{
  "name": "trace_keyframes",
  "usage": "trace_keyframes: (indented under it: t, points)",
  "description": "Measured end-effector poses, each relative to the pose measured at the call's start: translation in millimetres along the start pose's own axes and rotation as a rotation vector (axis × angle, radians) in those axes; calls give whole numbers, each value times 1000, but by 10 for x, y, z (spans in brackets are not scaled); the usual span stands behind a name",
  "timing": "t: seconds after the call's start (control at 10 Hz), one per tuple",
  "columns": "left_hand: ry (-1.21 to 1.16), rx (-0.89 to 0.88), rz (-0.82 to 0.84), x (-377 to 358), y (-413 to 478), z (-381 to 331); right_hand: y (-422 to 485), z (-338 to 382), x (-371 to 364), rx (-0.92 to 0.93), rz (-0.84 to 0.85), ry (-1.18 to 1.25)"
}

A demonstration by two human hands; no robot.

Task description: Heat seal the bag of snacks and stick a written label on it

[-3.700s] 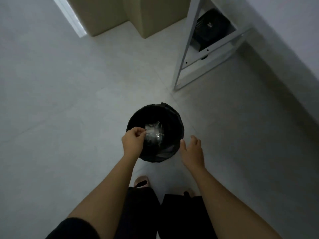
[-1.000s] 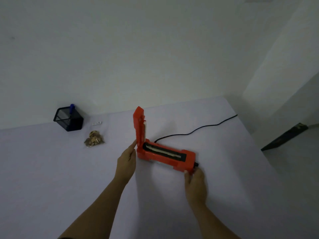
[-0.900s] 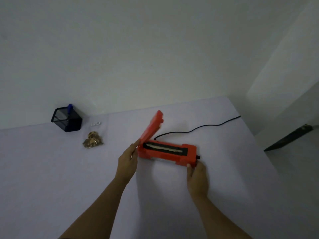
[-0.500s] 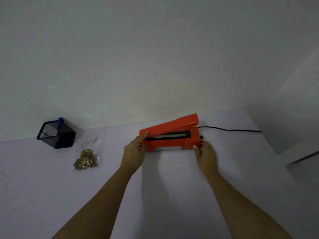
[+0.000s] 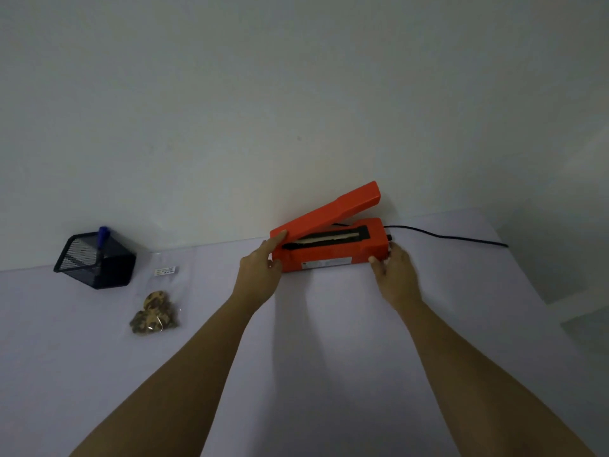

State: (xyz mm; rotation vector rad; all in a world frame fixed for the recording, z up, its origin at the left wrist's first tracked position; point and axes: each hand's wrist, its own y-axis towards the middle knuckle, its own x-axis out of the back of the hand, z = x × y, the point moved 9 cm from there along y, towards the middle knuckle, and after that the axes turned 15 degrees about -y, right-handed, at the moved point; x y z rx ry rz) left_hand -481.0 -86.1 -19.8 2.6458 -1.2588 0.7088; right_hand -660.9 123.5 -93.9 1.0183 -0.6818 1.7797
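An orange heat sealer [image 5: 333, 250] sits at the far edge of the white table [image 5: 313, 341], against the wall, its lid arm raised at a slant. My left hand [image 5: 260, 275] grips its left end. At its right end, my right hand [image 5: 395, 275] holds the body near the cord. A clear bag of brown snacks [image 5: 155, 313] lies flat to the left, a small white label [image 5: 164, 270] on the bag near its top. A blue pen [image 5: 102, 237] stands in a black mesh holder [image 5: 95, 262] at the far left.
A black power cord [image 5: 451, 238] runs from the sealer's right end along the table's back edge to the right. The white wall stands directly behind the table. The table's right edge drops off at the far right.
Both hands have pushed the sealer back against the wall and turned it parallel to it. The lid arm, upright a second ago, is lower and slanted. The head moved from the bin to the table.
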Motion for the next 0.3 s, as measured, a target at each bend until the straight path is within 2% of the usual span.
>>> trace_keyframes:
  t: [0.2, 0.3]
  points:
    - [47, -13, 14, 74, -285, -58, -543, 131, 200, -86, -66, -52]
    - [118, 27, 95, 81, -461, 9, -794, 303, 191, -28, -42, -58]
